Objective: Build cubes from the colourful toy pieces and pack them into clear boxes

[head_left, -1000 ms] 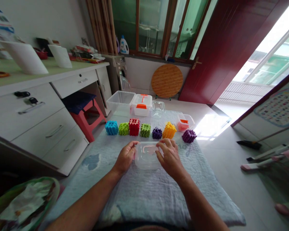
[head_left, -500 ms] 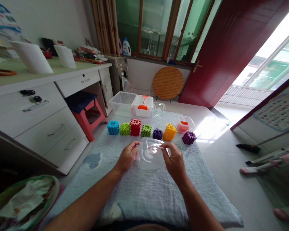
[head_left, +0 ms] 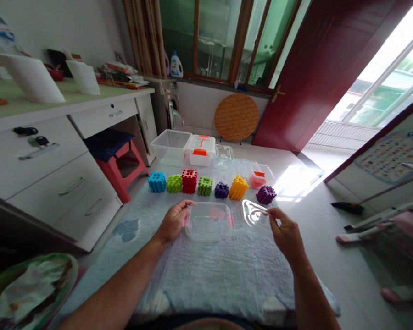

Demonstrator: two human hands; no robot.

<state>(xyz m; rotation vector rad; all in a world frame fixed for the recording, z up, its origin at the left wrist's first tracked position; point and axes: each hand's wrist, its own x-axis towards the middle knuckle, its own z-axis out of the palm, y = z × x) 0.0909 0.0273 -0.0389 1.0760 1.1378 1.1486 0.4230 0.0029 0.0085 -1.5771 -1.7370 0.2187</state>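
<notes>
A clear plastic box (head_left: 208, 222) with pink side clips sits open on the pale blue blanket (head_left: 209, 270) in front of me. My left hand (head_left: 172, 222) grips its left end. My right hand (head_left: 287, 233) pinches the box's clear lid (head_left: 254, 213), held tilted to the right of the box. Beyond the box stands a row of several toy block cubes: blue (head_left: 157, 182), green (head_left: 174, 183), red (head_left: 189, 180), green (head_left: 205, 186), small purple (head_left: 221, 189), yellow (head_left: 237, 187) and purple (head_left: 265, 194).
More clear containers stand behind the row: an open tub (head_left: 170, 145), a white-lidded box with orange clips (head_left: 199, 150), a small clear box (head_left: 223, 156) and one with pink contents (head_left: 260, 175). White desk drawers (head_left: 55, 160) and a red stool (head_left: 120, 160) stand left. Bare floor lies right.
My right hand has lifted the lid off the clear box and carried it to the right. My left hand has stayed on the box's left end.
</notes>
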